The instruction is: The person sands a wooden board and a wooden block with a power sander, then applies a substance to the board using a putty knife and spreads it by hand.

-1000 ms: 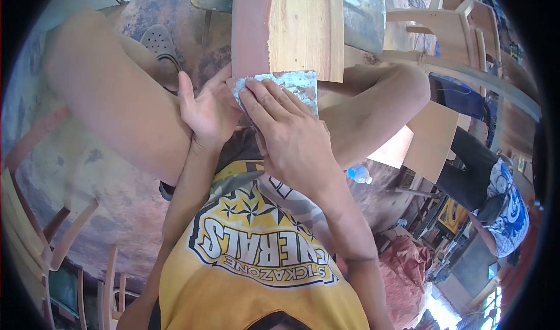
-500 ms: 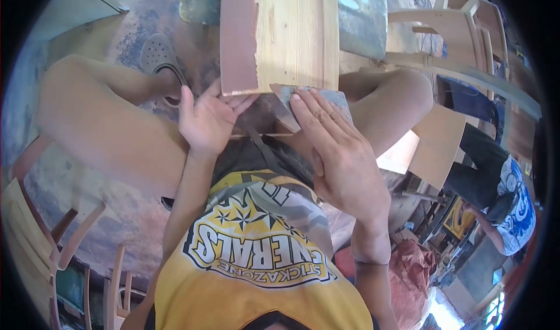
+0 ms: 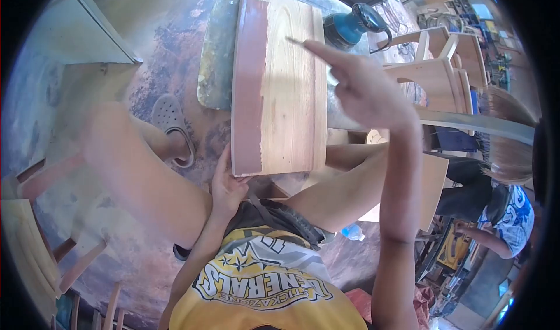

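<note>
A wooden board [image 3: 294, 102] lies lengthwise before me, its left strip reddish-brown, the rest bare pale wood. My left hand [image 3: 227, 190] grips the near left corner, thumb along the side edge and fingers partly hidden beneath. Past the right edge is my right hand [image 3: 364, 88], raised and slightly blurred. Its forefinger stretches over the far part of the board, other fingers curled. A thin dark piece shows at the fingertip, too unclear to name. The grey sheet seen earlier cannot be made out.
A worn, stained surface [image 3: 216, 73] supports the board. Beyond its right side is a teal power tool [image 3: 344, 30]. Wooden chair frames [image 3: 440, 76] stand at the right. Another person [image 3: 507, 219] bends at the lower right. A plastic bottle [image 3: 353, 232] is by my leg.
The view has shifted, showing more of the board and the power tool. My right hand has moved from the near edge up and away to the right. My left hand has closed on the corner.
</note>
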The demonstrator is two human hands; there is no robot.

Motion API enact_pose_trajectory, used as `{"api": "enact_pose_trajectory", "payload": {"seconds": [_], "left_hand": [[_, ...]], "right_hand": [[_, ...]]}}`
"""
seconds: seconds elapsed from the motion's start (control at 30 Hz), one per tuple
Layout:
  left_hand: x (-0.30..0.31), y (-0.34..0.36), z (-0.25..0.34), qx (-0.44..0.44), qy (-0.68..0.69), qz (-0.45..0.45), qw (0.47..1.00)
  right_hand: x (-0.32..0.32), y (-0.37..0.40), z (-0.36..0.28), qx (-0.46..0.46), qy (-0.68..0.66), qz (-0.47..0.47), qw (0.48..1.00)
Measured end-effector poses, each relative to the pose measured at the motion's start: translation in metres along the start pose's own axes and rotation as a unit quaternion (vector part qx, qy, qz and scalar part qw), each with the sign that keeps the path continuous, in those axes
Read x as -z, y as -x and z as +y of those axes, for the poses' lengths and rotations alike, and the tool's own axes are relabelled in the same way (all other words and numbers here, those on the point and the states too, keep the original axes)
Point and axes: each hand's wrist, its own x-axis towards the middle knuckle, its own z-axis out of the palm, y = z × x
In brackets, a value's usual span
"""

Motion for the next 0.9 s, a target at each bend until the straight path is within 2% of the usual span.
{"api": "enact_pose_trajectory", "payload": {"seconds": [0.07,0.1,0.2,0.23,0.27,0.33,0.4,0.47,0.5,0.53,0.6,0.63,0.7,0.73,0.8,0.83,0.9], "left_hand": [[-0.004,0.001,-0.001,-0.011,0.021,0.003,1.000],[-0.007,-0.001,-0.003,-0.020,0.036,0.002,0.999],[-0.001,0.002,-0.011,0.030,0.019,-0.004,0.999],[0.000,0.002,-0.010,0.033,0.018,-0.011,0.999],[0.000,0.002,-0.009,0.046,0.007,-0.018,0.999],[-0.001,0.000,-0.011,0.060,-0.008,-0.029,0.998],[-0.005,0.000,-0.020,0.133,0.104,-0.067,0.983],[-0.016,0.001,-0.035,0.142,0.119,-0.072,0.980],[-0.019,0.002,-0.040,0.145,0.136,-0.078,0.977],[-0.018,0.001,-0.041,0.143,0.132,-0.071,0.978],[-0.017,-0.002,-0.042,0.128,0.087,-0.066,0.986],[-0.020,-0.003,-0.039,0.131,0.085,-0.064,0.986],[-0.028,-0.004,-0.033,0.114,0.051,0.012,0.992],[-0.028,-0.004,-0.033,0.117,0.049,0.011,0.992],[-0.027,-0.003,-0.035,0.057,0.013,0.063,0.996],[-0.022,-0.002,-0.033,0.059,0.013,0.061,0.996],[-0.007,0.000,-0.021,0.034,-0.024,0.113,0.993]], "right_hand": [[0.018,-0.010,0.035,0.026,-0.093,-0.008,0.995],[0.027,-0.015,0.052,0.073,-0.047,0.018,0.996],[0.046,-0.022,0.060,0.045,-0.065,0.037,0.996],[0.041,-0.030,0.081,0.114,-0.069,0.077,0.988],[0.041,-0.032,0.090,0.109,-0.068,0.082,0.988],[0.040,-0.036,0.099,-0.004,-0.106,0.041,0.994],[0.040,-0.034,0.096,-0.025,-0.093,0.051,0.994],[0.040,-0.030,0.091,-0.112,-0.179,-0.013,0.977],[0.037,-0.028,0.087,-0.138,-0.160,-0.016,0.977],[0.032,-0.028,0.085,-0.133,-0.165,-0.019,0.977],[0.023,-0.028,0.084,-0.045,-0.176,0.029,0.983],[0.022,-0.026,0.086,-0.046,-0.180,0.028,0.982],[0.027,-0.023,0.088,-0.022,-0.255,-0.012,0.967],[0.031,-0.022,0.088,-0.024,-0.257,-0.010,0.966],[0.039,-0.020,0.090,-0.064,-0.216,-0.058,0.973],[0.035,-0.023,0.101,-0.066,-0.217,-0.057,0.972],[0.020,-0.027,0.129,-0.011,-0.157,0.010,0.988]]}}
